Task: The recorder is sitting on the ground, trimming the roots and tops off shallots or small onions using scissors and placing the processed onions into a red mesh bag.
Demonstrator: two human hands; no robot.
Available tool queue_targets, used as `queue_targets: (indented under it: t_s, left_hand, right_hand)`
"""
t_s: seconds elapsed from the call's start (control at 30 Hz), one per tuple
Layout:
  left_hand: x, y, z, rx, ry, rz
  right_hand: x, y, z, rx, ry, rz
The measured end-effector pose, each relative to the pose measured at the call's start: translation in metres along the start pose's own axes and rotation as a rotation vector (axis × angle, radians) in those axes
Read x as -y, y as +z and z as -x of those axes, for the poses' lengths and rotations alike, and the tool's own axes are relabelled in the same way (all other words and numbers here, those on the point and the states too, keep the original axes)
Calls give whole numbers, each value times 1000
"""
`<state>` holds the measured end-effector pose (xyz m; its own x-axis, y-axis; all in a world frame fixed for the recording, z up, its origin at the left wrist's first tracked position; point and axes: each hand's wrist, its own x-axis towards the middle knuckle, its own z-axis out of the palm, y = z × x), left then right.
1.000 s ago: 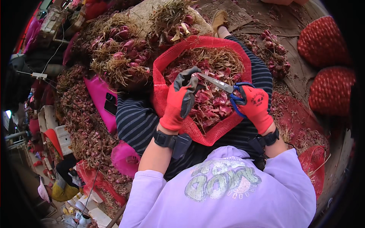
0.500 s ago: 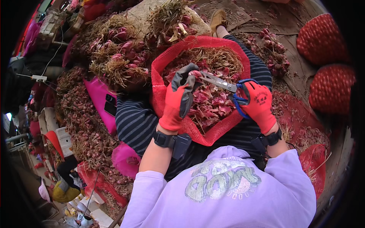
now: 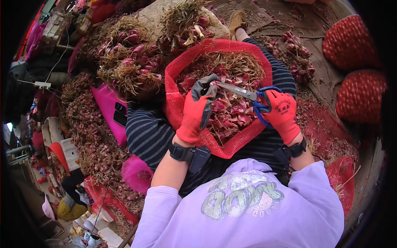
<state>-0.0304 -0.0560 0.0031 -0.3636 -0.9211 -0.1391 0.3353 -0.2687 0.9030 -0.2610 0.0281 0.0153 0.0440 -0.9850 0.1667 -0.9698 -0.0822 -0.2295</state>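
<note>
The left gloved hand [image 3: 197, 108] pinches a small red shallot [image 3: 213, 83], mostly hidden by its fingers, above an open red mesh sack [image 3: 219, 44] of papery skins [image 3: 235, 110] and dry stalks [image 3: 242, 62]. The right gloved hand [image 3: 283, 115] has its fingers curled around the blue-handled scissors [image 3: 242, 91], their blade tips at the shallot.

The scissors [image 3: 242, 91], steel-bladed with blue looped handles, are held over the mouth of the red mesh bag [image 3: 173, 101], blades seemingly almost together, pointing toward the bag's left side, handles by its right rim. At their tips, a small pinkish bulb [image 3: 213, 83] shows, mostly hidden, above the bag's middle.
</note>
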Motion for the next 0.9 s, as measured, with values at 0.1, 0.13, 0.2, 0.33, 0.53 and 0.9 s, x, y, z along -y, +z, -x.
queue_targets:
  t_s: [0.1,0.13,0.2,0.33,0.53,0.9]
  left_hand:
    - [2,0,-1,-9,-30,-12]
    - [2,0,-1,-21,-41,-62]
    - [-4,5,1,-31,-66,-52]
    - [0,8,0,32,6,113]
    - [-11,15,-1,140,-67,209]
    - [7,8,1,117,-182,-19]
  right_hand:
    - [-2,0,0,35,-10,0]
    - [-1,0,0,34,-10,-1]
    - [1,-1,0,71,-1,-26]
    - [4,7,-3,104,85,-128]
    - [10,27,-13,98,260,-1095]
    - [48,41,-41,-27,190,-1559]
